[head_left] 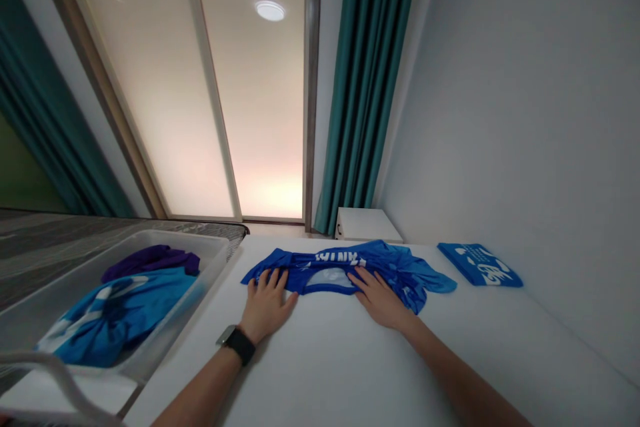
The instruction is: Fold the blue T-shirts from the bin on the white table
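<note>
A blue T-shirt (320,263) with white lettering lies crumpled on the white table (320,360), its neckline toward me. My left hand (267,303), with a black watch (236,341) on the wrist, rests with spread fingers on the shirt's left part near the collar. On the right side of the collar, my right hand (379,295) lies flat, fingers stretched out. The shirt's right part is bunched beyond that hand, with a sleeve reaching right. Neither hand grips the cloth visibly.
A folded blue garment (480,264) with white print lies at the table's right, by the wall. At left stands a white plastic bin (210,247) holding a light-blue garment (130,313) and a purple one (155,260). A small white cabinet (367,221) stands behind the table.
</note>
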`<state>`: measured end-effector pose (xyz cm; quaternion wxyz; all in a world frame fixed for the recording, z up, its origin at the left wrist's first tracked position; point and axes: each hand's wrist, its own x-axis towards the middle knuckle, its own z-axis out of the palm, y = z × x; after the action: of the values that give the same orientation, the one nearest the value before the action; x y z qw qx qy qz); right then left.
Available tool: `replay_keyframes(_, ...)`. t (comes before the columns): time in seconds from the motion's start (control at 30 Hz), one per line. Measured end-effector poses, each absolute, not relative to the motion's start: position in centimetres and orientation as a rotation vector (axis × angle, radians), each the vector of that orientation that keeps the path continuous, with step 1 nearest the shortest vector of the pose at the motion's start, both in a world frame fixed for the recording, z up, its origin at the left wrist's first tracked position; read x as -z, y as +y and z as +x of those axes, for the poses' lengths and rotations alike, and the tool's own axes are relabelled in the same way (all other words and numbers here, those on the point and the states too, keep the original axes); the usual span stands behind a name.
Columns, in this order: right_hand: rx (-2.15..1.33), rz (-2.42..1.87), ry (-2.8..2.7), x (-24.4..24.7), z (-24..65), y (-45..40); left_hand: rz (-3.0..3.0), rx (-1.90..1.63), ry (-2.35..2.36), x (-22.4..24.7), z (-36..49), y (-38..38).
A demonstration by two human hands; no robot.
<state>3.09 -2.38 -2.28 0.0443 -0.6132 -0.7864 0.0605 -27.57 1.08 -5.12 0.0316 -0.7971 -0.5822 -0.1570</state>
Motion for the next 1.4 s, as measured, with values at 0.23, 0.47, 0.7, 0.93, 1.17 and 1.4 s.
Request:
replay_keyframes(0.23,-0.164,-1.785,-2.315,3.9,3.1,6.1,-2.408,0.44,-1.928,5.5,-27.2,5.8)
replay_keyframes(0.47,-0.075,-1.781,-2.236,4.0,2.1,9.8,-2.294,0.461,-2.031,4.4,-26.9,9.3)
replay_keyframes(0.7,-0.024,-1.866,-2.148,4.1,2.3,8.0,-2.274,0.501,-2.006,4.1,-26.7,8.7)
replay_keyframes(0.93,-0.063,-1.907,-2.242,3.9,2.0,5.5,-2.335,0.362,-2.072,4.5,-26.9,8.1)
replay_keyframes(1.17,-0.11,-1.995,-2.383,3.1,2.5,0.0,-2.402,0.269,-2.004,4.1,-27.6,4.5)
replay_keyframes(1.4,-0.186,-1.87,-2.461,2.4,3.4,-7.7,-2.519,0.234,-1.735,2.9,-28.6,-1.9)
